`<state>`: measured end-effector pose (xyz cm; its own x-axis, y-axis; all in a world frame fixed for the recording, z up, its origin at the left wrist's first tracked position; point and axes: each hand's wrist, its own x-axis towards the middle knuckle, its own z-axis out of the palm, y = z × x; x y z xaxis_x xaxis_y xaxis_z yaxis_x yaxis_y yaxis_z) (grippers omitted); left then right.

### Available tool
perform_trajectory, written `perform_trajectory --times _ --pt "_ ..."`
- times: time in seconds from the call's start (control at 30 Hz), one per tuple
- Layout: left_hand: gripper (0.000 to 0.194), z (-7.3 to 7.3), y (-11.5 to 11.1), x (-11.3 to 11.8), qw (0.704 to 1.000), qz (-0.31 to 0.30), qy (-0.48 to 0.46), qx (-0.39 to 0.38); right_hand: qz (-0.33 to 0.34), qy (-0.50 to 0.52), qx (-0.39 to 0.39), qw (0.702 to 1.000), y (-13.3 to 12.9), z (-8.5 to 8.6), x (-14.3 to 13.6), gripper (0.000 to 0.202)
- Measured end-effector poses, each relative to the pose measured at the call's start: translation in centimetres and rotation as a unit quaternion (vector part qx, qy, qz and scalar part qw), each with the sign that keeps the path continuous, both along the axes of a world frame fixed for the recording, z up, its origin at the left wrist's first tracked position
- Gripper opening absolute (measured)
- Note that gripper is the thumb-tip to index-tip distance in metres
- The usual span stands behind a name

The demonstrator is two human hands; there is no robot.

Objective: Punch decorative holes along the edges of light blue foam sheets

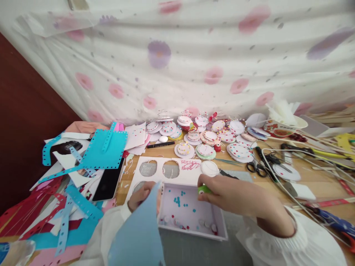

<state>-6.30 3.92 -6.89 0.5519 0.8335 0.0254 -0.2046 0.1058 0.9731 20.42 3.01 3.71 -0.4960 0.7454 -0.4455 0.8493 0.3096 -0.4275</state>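
Note:
A light blue paper sheet (138,229) is held by my left hand (142,195), whose fingers are partly behind its upper edge. My right hand (222,192) is closed round a small green tool (204,190) above the right side of a shallow white box (223,234). Inside the box lie small blue paper cut-outs (177,201), with red and white bits along its near side. Behind the box is a white card (177,172) with large round cut holes and red scribbles. A white disc (210,168) lies at the card's right end.
Punched blue sheets (104,149) and colored scraps are heaped left, beside a dark phone (108,181). Decorated paper discs (240,152) line the back. To the right are black scissors (257,169), a white cable (288,192), a paper bowl (285,127) and a blue-handled tool (337,221).

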Motion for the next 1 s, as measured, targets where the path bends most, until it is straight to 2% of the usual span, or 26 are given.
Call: perform_trajectory --times 0.13,0.27,0.5,0.77,1.0 --pt "0.037 0.5 -0.1 0.7 0.998 0.035 0.050 0.028 -0.011 0.047 -0.027 0.998 0.5 0.2 0.3 0.028" --pt "0.024 1.2 -0.1 1.4 0.987 0.070 0.086 0.114 -0.016 0.138 -0.083 0.987 0.8 0.7 0.4 0.030" --pt "0.014 1.2 -0.1 2.2 0.966 0.069 0.095 0.229 -0.010 0.134 -0.060 0.989 1.0 0.2 -0.5 0.027" --pt "0.016 1.1 0.0 1.9 0.961 0.062 0.116 0.242 -0.003 0.165 -0.096 0.982 1.6 -0.6 -0.8 0.026" --pt "0.016 0.9 0.0 2.0 0.964 0.065 0.112 0.234 -0.013 0.163 -0.094 0.982 1.4 -0.4 -0.8 0.032"
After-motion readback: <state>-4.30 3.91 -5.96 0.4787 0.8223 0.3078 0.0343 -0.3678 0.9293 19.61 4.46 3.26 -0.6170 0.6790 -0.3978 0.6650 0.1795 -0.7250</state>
